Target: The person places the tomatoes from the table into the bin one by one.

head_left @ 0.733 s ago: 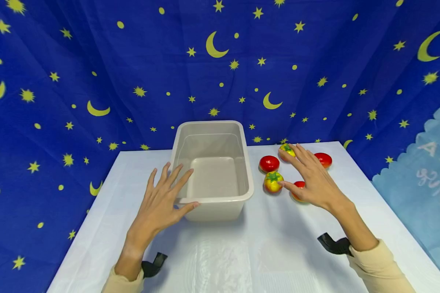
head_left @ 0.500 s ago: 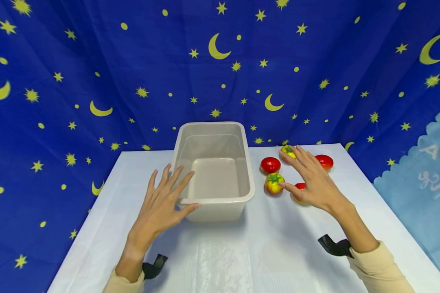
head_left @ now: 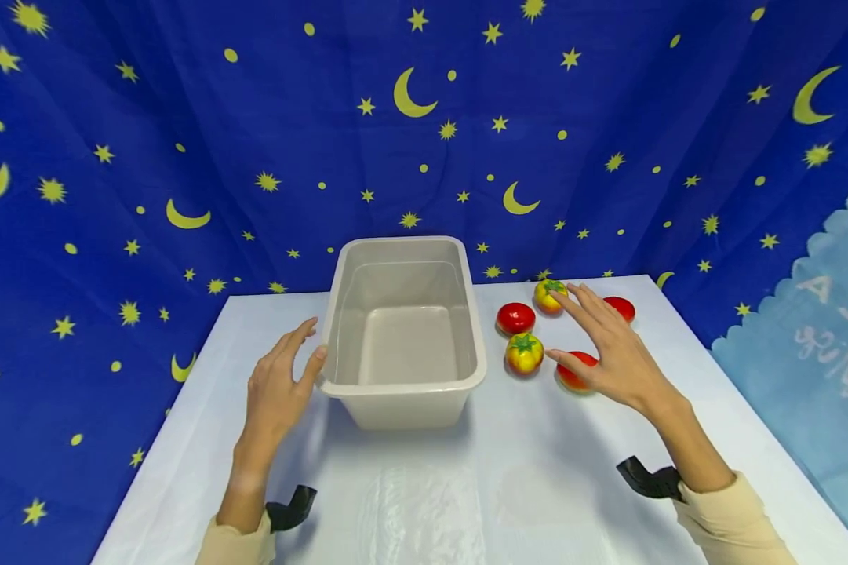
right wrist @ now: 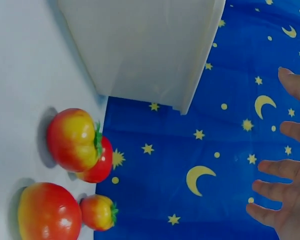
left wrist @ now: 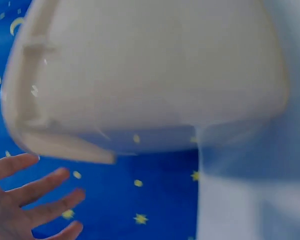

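Observation:
A beige plastic bin (head_left: 405, 404) stands on the table with nothing in it. Beside its left rim my left hand (head_left: 277, 392) hovers, thumb and fingers apart and holding nothing; the left wrist view shows these fingers (left wrist: 45, 210) spread below the bin's rim. To the right of the bin lie several shiny red and yellow tomatoes, one with a green leafy top (head_left: 525, 355) and another plain red (head_left: 515, 318). Over this group hangs my right hand (head_left: 617, 357), its fingers spread and gripping nothing. The thumb tip is near the leafy tomato, and the hand partly covers a red tomato (head_left: 575, 372).
A white-covered table (head_left: 424, 494) bears everything. Behind it and at the left hangs a blue cloth (head_left: 424, 141) with yellow moons and stars. A light blue cloth with white lettering (head_left: 819, 329) hangs at the right. Black straps (head_left: 292, 508) sit at both wrists.
My left hand has moved left, from above the bin's near left corner to outside its left rim, with its fingers closer together. The right hand has barely shifted over the tomatoes.

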The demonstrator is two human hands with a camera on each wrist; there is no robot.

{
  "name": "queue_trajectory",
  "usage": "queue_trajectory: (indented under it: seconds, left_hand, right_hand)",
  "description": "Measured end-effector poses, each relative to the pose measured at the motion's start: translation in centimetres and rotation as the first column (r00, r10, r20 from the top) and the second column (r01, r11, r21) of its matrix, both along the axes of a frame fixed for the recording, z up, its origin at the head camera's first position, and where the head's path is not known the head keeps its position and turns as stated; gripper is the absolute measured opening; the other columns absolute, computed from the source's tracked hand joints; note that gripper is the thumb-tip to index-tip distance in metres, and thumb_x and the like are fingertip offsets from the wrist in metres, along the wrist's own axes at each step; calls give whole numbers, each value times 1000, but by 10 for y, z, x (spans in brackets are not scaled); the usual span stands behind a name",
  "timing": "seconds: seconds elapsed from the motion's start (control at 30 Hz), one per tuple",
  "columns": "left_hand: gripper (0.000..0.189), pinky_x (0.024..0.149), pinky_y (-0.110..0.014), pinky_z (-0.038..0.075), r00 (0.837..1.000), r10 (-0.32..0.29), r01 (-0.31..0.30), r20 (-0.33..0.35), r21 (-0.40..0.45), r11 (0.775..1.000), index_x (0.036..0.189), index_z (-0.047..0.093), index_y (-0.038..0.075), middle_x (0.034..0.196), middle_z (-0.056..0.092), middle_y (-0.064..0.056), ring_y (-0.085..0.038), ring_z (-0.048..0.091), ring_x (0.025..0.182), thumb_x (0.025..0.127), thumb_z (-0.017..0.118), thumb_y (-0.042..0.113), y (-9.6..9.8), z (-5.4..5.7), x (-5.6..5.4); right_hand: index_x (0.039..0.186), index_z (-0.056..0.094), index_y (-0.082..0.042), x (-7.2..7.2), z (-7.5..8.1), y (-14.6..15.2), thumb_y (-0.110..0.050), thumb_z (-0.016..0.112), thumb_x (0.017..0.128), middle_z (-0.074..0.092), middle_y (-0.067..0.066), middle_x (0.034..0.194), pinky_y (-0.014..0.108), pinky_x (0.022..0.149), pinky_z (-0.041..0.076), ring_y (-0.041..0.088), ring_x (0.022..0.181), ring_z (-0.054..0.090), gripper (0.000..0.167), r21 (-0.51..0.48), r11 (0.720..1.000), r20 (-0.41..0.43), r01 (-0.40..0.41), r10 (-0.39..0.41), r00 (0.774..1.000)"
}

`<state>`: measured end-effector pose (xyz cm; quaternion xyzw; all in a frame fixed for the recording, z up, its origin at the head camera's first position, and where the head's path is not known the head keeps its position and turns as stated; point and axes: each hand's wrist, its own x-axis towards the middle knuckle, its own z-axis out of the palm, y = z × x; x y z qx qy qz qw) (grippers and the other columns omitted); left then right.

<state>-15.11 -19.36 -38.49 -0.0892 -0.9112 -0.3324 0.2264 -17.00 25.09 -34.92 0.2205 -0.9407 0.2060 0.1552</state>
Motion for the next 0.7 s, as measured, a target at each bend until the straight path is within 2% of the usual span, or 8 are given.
queue_trajectory:
  seconds: [0.1,0.23,0.3,0.4,0.53,0.57,0.63,0.7]
  left_hand:
    - [47,90,-51,45,998,-43,34,45,185,982,144,48,10,115,67,-18,-33,63,103,101,50,30,-7,-8,-13]
    - [50,86,-28,45,981,-126,65,144,372,926,148,43,10,106,67,-20,-16,63,91,102,49,28,-9,-16,-29]
    - [52,82,-20,44,971,-158,73,178,409,909,149,40,11,103,67,-19,-7,62,87,101,51,29,-8,-20,-35]
    - [56,80,-17,44,959,-217,110,182,467,878,151,36,11,97,66,-17,-4,61,84,100,52,27,-7,-23,-42]
    - [58,84,-16,42,942,-298,175,153,535,827,154,29,12,91,63,-7,-7,58,86,101,50,23,-9,-24,-48]
    - [58,85,-16,42,939,-312,186,146,549,815,154,28,12,91,62,-4,-7,58,87,101,50,22,-9,-25,-50]
    - [59,86,-15,41,934,-331,198,135,575,794,155,27,12,93,62,-2,-7,58,89,101,51,20,-9,-27,-52]
    - [60,86,-15,43,932,-340,204,126,592,780,154,28,10,97,64,0,-7,59,91,100,52,19,-9,-30,-55]
  right_hand:
    - [154,32,-22,2,-5,3,-37,72,85,32,16,156,69,103,29,41,142,29,81,-45,999,28,18,-17,999]
    - [152,37,-21,5,-17,11,-28,72,87,39,17,153,73,95,34,46,135,39,74,-160,986,40,42,-36,999]
    - [150,41,-19,7,-25,17,-20,73,86,44,19,149,72,95,35,47,131,42,71,-236,970,23,56,-52,998]
    - [146,47,-17,6,-36,23,-13,73,85,52,20,142,67,98,37,41,127,48,67,-335,939,-5,75,-81,997]
    - [145,49,-18,1,-45,27,-12,72,87,56,16,139,33,109,39,18,128,51,62,-421,899,23,124,-126,992]
    - [145,49,-18,-1,-47,28,-12,71,87,56,16,139,30,109,38,17,129,50,62,-438,888,39,140,-137,990]
    - [146,47,-16,-4,-51,31,-15,70,89,52,16,142,30,112,34,20,133,47,61,-472,863,93,179,-153,984]
    - [147,45,-14,-7,-56,36,-19,69,90,48,17,146,47,114,31,33,136,42,62,-492,840,164,227,-167,972]
